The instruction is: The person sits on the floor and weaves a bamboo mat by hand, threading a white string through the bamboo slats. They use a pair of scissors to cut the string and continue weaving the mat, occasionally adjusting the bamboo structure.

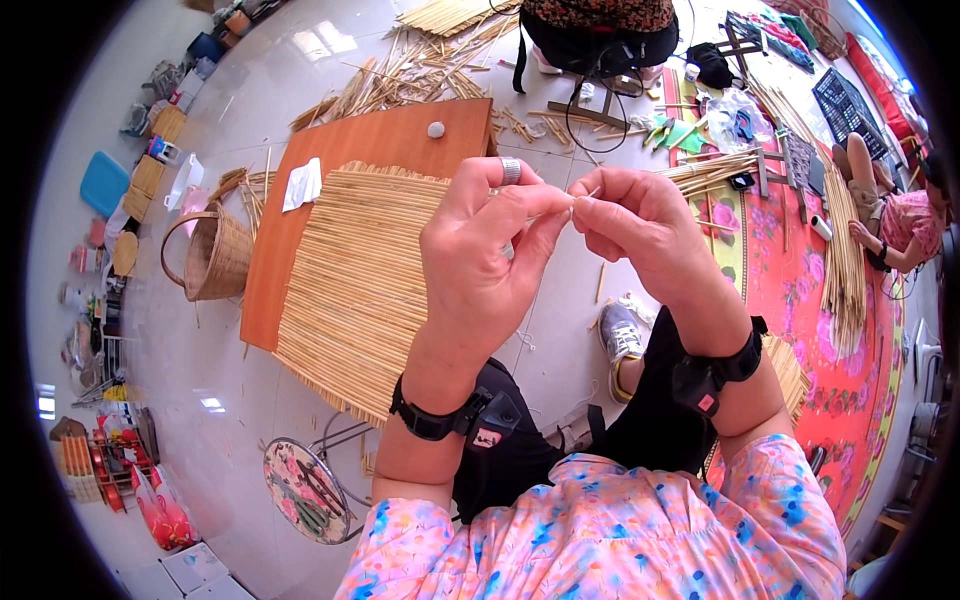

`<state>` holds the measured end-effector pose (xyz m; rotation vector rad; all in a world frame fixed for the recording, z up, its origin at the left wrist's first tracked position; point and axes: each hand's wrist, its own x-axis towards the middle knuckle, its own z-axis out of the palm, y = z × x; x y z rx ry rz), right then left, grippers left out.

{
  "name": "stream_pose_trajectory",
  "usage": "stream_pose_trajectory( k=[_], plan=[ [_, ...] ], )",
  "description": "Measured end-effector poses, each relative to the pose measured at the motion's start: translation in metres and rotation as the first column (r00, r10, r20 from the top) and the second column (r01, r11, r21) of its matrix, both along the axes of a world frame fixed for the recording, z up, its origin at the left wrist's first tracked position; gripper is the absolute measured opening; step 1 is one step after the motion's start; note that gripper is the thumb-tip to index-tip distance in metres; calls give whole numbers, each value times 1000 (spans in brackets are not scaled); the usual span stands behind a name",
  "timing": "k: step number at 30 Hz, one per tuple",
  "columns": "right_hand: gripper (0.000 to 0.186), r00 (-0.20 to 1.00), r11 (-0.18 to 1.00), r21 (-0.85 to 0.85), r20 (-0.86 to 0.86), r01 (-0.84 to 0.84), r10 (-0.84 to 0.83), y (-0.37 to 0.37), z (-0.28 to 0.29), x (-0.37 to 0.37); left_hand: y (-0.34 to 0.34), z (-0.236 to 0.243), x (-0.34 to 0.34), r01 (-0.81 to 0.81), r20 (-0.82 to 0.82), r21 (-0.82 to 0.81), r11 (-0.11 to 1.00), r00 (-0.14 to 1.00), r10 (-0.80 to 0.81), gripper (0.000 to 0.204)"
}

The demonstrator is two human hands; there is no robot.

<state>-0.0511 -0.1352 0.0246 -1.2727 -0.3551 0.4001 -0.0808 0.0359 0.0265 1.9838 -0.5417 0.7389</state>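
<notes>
Both hands are raised over my lap, fingertips almost meeting. My left hand (495,230) is closed in a pinch on a thin pale thread (540,286), which hangs down; a ridged metal band (510,171) circles one finger. My right hand (640,235) pinches the thread near its end, where a tiny thin sliver, perhaps a needle, is too small to make out. Behind and below my left hand, a mat of straw-coloured stalks (345,270) lies on an orange wooden board (274,250) with a white paper (301,184) and a small white round object (436,129).
A woven basket (215,255) stands at left, a round floral stool (300,495) at lower left. Loose stalks (375,75) litter the back. A seated person (540,20) is at top; another person (915,230) is at right beside stalk bundles (843,280) on a red floral mat (835,420).
</notes>
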Motion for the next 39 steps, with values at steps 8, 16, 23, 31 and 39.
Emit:
stream_pose_trajectory(
  k=[8, 16, 23, 31, 39],
  plan=[
    [14, 1000, 1000, 26, -4, -3, 3, -1, 1, 0, -1, 3, -2, -7, -6, 30, 1000, 1000, 7, 17],
    [14, 1000, 1000, 7, 7, -3, 3, 0, 0, 0, -2, 5, -5, -48, -85, 7, 999, 995, 48, 16],
    [16, 1000, 998, -58, 26, -1, 3, 0, -2, 1, 2, 6, -5, 27, -307, -191, 981, 948, -86, 8],
    [25, 923, 933, -205, 312, 296, -225, 5, -15, 3, 5, 4, -2, 34, -371, -433, 901, 904, -212, 7],
    [19, 861, 928, -156, 449, 338, -238, 14, -7, -4, 3, 1, 0, 65, -348, -418, 906, 910, -226, 10]
  ],
)
